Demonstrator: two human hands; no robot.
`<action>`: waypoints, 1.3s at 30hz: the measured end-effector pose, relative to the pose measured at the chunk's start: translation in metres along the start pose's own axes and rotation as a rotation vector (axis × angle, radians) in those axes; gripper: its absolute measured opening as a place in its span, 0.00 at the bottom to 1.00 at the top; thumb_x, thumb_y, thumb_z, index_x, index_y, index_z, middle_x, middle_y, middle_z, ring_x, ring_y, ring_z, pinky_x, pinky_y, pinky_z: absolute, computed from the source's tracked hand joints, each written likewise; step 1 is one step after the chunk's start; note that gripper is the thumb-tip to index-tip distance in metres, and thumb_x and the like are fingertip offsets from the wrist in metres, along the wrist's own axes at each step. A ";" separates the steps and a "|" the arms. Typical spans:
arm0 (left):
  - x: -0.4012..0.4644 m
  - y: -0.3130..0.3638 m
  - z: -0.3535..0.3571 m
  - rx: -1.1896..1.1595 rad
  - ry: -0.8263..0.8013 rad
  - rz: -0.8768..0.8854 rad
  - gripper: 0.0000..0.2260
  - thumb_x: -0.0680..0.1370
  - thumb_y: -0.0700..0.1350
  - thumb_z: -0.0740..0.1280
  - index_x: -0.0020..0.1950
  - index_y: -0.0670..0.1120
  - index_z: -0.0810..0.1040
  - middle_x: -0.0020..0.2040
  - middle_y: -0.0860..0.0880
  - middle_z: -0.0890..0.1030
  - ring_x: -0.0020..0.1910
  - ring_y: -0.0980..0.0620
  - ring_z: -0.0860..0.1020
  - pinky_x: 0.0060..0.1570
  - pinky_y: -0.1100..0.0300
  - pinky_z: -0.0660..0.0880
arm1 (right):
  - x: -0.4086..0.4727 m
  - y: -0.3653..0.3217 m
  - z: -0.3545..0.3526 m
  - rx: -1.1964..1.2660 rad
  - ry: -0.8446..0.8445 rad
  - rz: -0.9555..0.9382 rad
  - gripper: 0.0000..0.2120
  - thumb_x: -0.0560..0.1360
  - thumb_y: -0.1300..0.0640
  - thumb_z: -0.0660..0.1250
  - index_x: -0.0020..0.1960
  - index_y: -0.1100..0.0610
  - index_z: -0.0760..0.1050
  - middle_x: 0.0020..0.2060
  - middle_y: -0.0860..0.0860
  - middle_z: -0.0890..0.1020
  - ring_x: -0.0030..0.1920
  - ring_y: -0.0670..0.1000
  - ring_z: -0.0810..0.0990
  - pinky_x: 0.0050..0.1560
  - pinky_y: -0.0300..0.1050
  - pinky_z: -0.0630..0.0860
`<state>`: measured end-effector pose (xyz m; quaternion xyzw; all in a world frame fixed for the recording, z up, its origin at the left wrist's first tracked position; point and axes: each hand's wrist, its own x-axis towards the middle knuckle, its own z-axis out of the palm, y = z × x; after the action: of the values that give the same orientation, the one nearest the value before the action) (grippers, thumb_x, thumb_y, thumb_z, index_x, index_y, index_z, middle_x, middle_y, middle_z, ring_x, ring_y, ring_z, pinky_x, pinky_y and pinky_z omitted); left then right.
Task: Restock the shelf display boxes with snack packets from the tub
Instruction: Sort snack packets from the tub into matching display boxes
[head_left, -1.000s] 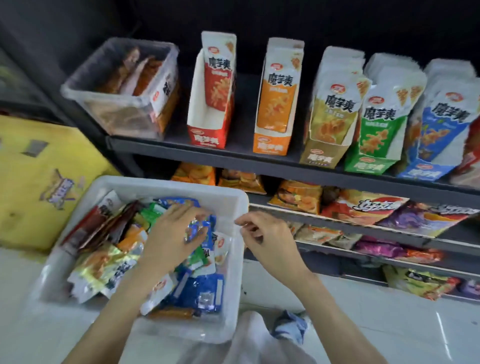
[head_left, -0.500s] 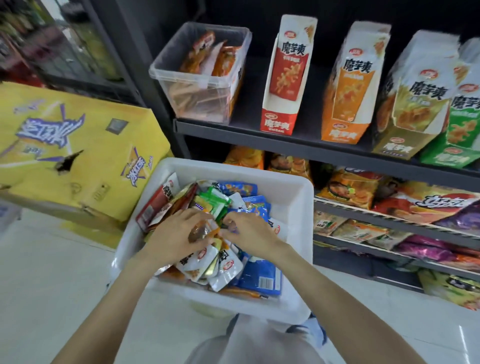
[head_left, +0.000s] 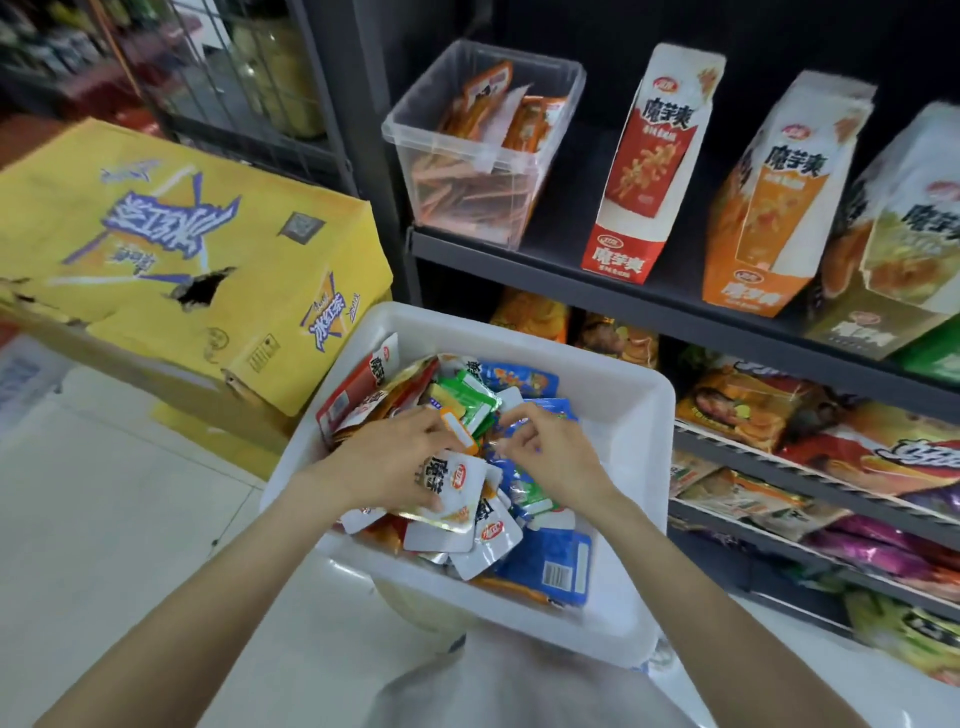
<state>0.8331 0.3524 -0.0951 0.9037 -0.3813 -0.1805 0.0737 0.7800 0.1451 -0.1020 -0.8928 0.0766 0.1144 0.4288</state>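
White rectangular plastic tub (head_left: 636, 415), smooth matte walls with rounded corners, sits in front of the dark metal shelf unit (head_left: 675, 301). Inside it is a loose heap of small glossy foil snack packets (head_left: 498, 525) in white, blue, green, orange and red, too jumbled to count.

Left hand (head_left: 387, 462) is at the middle of the tub, fingers curled round a small bunch of white-and-orange flat foil packets (head_left: 451, 486) with crimped silver edges; number in the bunch cannot be told. Right hand (head_left: 550, 452) is just beside it toward the tub's right wall, fingertips pinching a blue crinkled packet (head_left: 511, 434) on top of the heap. The two hands nearly touch.

Top shelf, left end: one clear rigid plastic bin (head_left: 540, 171), square-cornered, part-filled with flat orange packets. To its right stand tall cardboard display boxes with slanted cut-out fronts, three plainly seen: one red-and-white box (head_left: 647, 171), one orange box (head_left: 769, 208), one olive-and-white box (head_left: 898, 249). A green one shows only at the frame's right edge.

Lower shelves: glossy crinkled snack bags (head_left: 769, 410) lying flat in rows, blurred.

Left of the tub: one yellow printed cardboard carton (head_left: 171, 249), matte, with a torn hole in its top face. Floor is pale glossy tile (head_left: 104, 519).
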 end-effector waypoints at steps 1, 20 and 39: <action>0.005 0.003 -0.003 0.001 0.033 -0.025 0.28 0.69 0.56 0.73 0.68 0.53 0.71 0.63 0.54 0.71 0.62 0.54 0.70 0.57 0.62 0.68 | -0.004 -0.001 -0.007 0.055 0.014 -0.008 0.07 0.76 0.57 0.67 0.53 0.52 0.75 0.38 0.45 0.79 0.40 0.42 0.76 0.44 0.39 0.70; 0.067 0.094 -0.075 -0.830 0.439 0.080 0.11 0.73 0.43 0.72 0.46 0.59 0.77 0.42 0.62 0.81 0.43 0.66 0.79 0.43 0.74 0.73 | -0.035 -0.010 -0.106 0.246 0.322 -0.163 0.05 0.74 0.58 0.70 0.50 0.53 0.79 0.41 0.43 0.82 0.37 0.42 0.80 0.31 0.36 0.76; 0.232 0.248 -0.090 -0.236 0.615 0.414 0.17 0.79 0.47 0.63 0.68 0.51 0.72 0.66 0.48 0.72 0.64 0.47 0.69 0.62 0.55 0.66 | -0.056 0.051 -0.336 -0.502 1.041 0.025 0.20 0.77 0.52 0.66 0.65 0.58 0.71 0.37 0.57 0.79 0.37 0.56 0.77 0.43 0.45 0.67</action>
<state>0.8524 0.0131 -0.0069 0.8048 -0.4924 0.0752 0.3228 0.7608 -0.1475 0.0787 -0.9049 0.2586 -0.3203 0.1081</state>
